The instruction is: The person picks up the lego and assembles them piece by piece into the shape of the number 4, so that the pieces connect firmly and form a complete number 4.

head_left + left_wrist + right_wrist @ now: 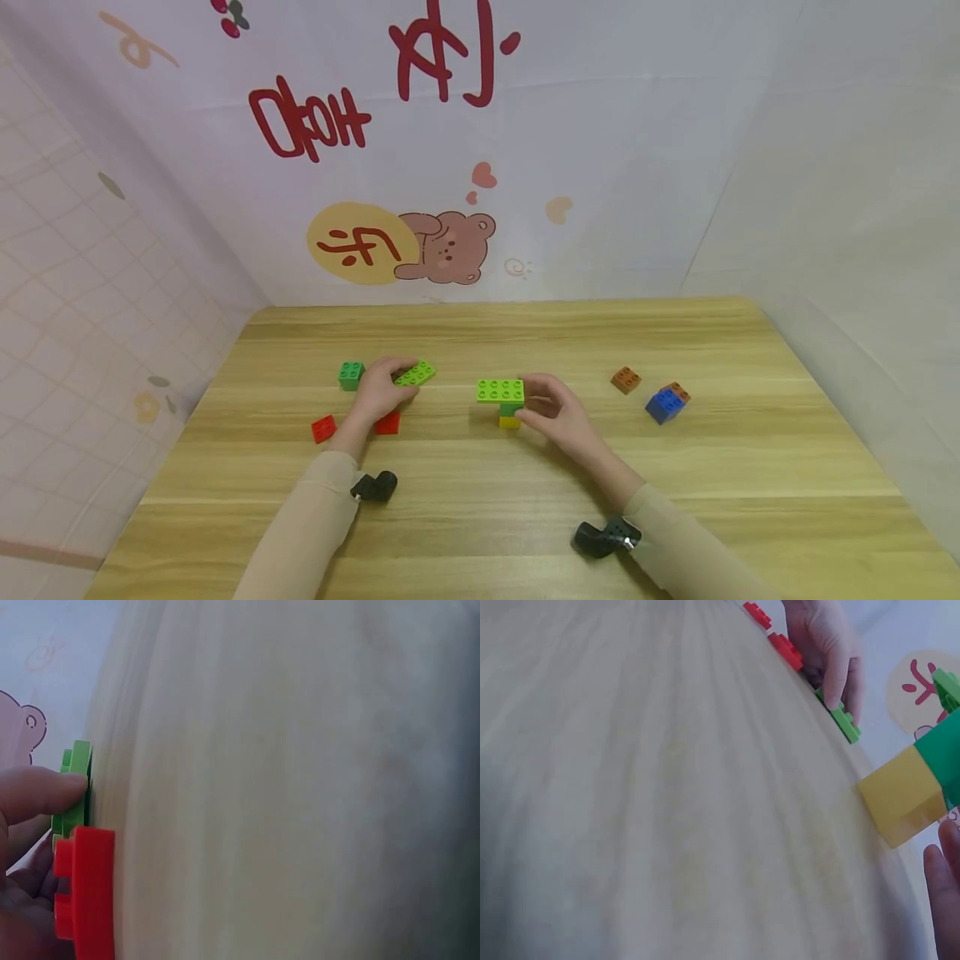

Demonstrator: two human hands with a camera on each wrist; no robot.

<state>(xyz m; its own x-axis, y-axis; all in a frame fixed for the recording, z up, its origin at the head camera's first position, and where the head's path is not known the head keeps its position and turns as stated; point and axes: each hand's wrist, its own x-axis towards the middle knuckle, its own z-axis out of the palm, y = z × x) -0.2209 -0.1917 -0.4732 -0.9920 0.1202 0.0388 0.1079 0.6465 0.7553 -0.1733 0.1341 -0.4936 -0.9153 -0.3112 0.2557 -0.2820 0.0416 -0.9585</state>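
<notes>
My left hand (pixel 380 388) pinches a flat lime-green building brick (pixel 417 373) between thumb and fingers, low over the wooden table. In the left wrist view, the thumb lies on that brick (pixel 78 802), with a red brick (pixel 94 892) just nearer. My right hand (pixel 558 417) holds a small brick stack from its right side, thumb at the near side. The stack has a flat lime-green brick (pixel 500 390) on top, jutting left, a green brick (pixel 510 409) beneath and a yellow brick (pixel 509 422) at the bottom. Whether the stack touches the table is unclear.
A green brick (pixel 350 376) stands left of my left hand. Red bricks (pixel 324 428) lie by the left wrist, one partly hidden. On the right are a brown brick (pixel 626 379) and a blue brick (pixel 664 406) against another brown one. A printed cloth (pixel 600 150) hangs behind the table.
</notes>
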